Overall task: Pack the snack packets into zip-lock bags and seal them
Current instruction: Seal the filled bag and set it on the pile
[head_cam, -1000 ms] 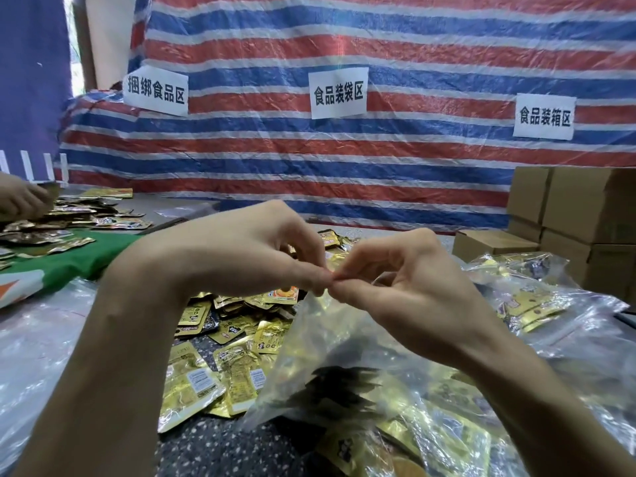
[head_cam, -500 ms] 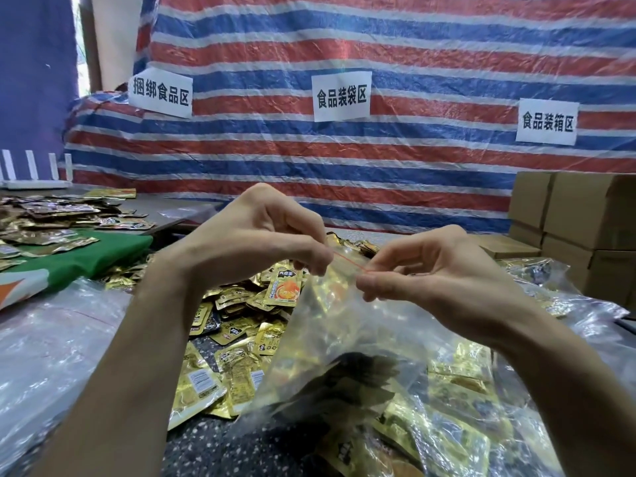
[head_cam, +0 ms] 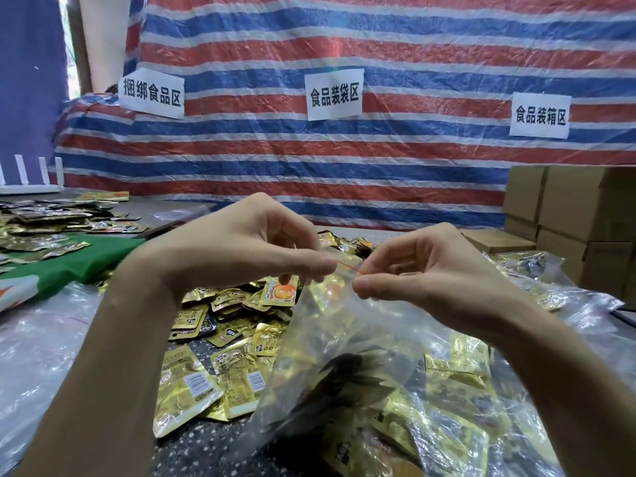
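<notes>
A clear zip-lock bag (head_cam: 344, 346) with a red seal line hangs in front of me, with gold and dark snack packets inside its lower part. My left hand (head_cam: 247, 249) pinches the top seal strip at its left end. My right hand (head_cam: 426, 270) pinches the same strip a little to the right. A short stretch of the red line shows between the two pinches. Loose gold snack packets (head_cam: 213, 339) lie piled on the speckled table (head_cam: 192, 445) under my left hand.
Filled clear bags (head_cam: 537, 284) lie at the right. Cardboard boxes (head_cam: 578, 215) are stacked at the far right. A green cloth (head_cam: 69, 263) with more packets lies at the left, empty plastic bags (head_cam: 34, 339) below it. A striped tarp (head_cam: 344, 160) with paper signs forms the backdrop.
My hands have moved apart along the top of the bag, from touching fingertips to a small gap showing the red seal line. The other person's hand at far left has gone.
</notes>
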A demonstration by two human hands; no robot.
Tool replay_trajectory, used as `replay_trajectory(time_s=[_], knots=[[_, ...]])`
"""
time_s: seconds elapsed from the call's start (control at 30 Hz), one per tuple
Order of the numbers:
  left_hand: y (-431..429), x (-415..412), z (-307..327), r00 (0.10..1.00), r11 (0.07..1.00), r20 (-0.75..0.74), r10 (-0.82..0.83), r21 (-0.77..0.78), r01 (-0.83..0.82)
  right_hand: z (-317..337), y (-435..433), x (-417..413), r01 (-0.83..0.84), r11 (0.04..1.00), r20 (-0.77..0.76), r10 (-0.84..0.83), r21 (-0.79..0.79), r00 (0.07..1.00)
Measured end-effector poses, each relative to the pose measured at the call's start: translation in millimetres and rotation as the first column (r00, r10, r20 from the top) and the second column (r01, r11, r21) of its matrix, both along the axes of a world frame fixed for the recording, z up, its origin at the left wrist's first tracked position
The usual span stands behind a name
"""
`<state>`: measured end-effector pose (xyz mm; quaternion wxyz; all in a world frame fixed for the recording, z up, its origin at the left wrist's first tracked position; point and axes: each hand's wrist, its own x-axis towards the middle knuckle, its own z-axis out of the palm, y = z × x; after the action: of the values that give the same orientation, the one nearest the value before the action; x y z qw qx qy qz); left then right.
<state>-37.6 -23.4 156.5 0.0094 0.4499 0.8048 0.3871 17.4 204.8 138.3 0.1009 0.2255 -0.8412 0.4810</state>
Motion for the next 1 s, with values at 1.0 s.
replay_trajectory(time_s=[1.0], knots=[[-8.3, -3.0, 1.1, 0.970, 0.997, -0.242, 0.013, 0.080, 0.007, 2.4, 4.8, -0.3, -0.026, 0.999, 0.029, 0.025, 0.044, 0.999]])
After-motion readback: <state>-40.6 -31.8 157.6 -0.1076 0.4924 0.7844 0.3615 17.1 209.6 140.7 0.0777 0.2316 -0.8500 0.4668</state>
